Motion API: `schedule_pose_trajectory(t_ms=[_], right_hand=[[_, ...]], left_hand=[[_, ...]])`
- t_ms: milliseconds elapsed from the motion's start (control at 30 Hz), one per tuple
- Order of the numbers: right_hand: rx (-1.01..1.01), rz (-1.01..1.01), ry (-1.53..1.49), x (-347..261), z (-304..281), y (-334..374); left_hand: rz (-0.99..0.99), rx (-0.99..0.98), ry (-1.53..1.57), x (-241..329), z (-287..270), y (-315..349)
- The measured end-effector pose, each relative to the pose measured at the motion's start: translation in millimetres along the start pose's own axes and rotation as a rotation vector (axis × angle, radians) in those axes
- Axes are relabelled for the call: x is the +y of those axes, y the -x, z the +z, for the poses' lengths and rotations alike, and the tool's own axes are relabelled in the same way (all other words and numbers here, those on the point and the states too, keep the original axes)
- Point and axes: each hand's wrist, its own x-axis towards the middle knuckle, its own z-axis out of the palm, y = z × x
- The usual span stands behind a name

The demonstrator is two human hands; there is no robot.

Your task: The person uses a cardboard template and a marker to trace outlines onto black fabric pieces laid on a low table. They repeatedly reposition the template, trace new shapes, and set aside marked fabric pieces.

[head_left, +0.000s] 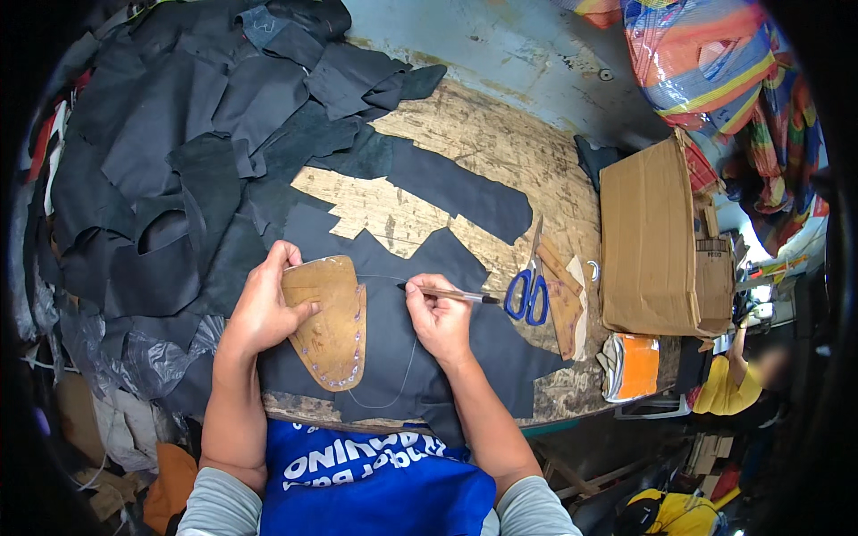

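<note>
A tan, tapered pattern template with purple marks along its edge lies on a piece of dark leather. My left hand grips its left side, with the thumb on top and the other fingers at the upper edge. In my right hand is a pen, held to the right of the template with its tip just above the leather. A thin pale curved line runs over the leather between the template and my right hand. Blue-handled scissors lie to the right of the pen.
Dark leather pieces are heaped at the left and far left. More tan templates lie by the scissors. A cardboard box and an orange-and-white bundle stand along the right edge of the wooden table. Another person is farther right.
</note>
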Motion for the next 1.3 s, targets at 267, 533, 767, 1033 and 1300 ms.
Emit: schedule_pose_trajectory(t_ms=[267, 533, 767, 1033, 1300], right_hand=[[-0.044, 0.021, -0.008, -7, -3, -1], [0.062, 0.085, -0.054, -2, 1, -4], [0.124, -0.09, 0.106, -5, -2, -3], [-0.307, -0.277, 0.225, -41, -8, 13], [-0.481, -0.367, 0.789, -37, 11, 5]], left_hand=[[-0.044, -0.015, 0.022, 0, 0, -2], [-0.081, -0.07, 0.136, -9, 7, -4], [-0.11, -0.13, 0.162, -2, 6, -2], [-0.052, -0.063, 0.143, -6, -13, 24], [-0.131, -0.048, 0.181, -27, -13, 26]])
